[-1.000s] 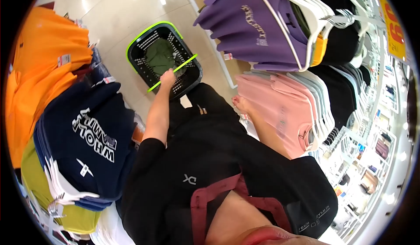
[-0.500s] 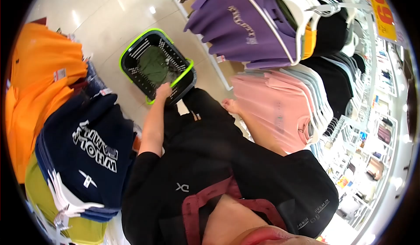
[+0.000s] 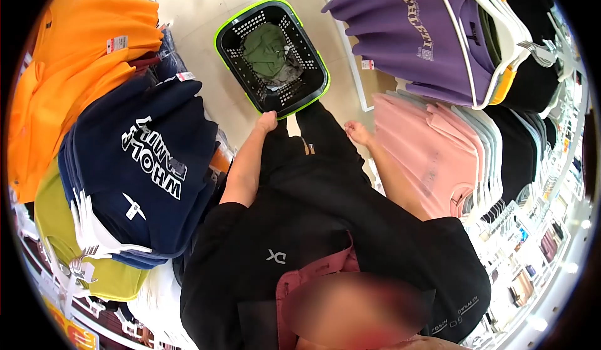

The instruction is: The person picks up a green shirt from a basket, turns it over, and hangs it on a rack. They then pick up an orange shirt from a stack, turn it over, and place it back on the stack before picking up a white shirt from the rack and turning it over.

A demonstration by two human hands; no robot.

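Note:
My left hand (image 3: 267,121) is closed at the near end of a black shopping basket (image 3: 308,68) with a bright green rim, its fingers wrapped at the green edge. Inside the basket lies a crumpled dark green garment (image 3: 264,50), with a greyish patterned item (image 3: 289,71) beside it. My right hand (image 3: 357,132) hangs at my right side with its fingers curled and nothing showing in them. It is close to the hem of a pink T-shirt (image 3: 422,143) on a rack.
Hanging on the left are orange tops (image 3: 94,62), a navy sweatshirt (image 3: 144,162) with white lettering and an olive-yellow garment (image 3: 53,225). A purple sweatshirt (image 3: 416,37) hangs at upper right. A white rack bar (image 3: 357,78) edges the tiled floor (image 3: 200,3).
The basket has shifted right and up in the view, showing more of its inside, with my left hand still on it. The clothes on both sides have shifted right in the view.

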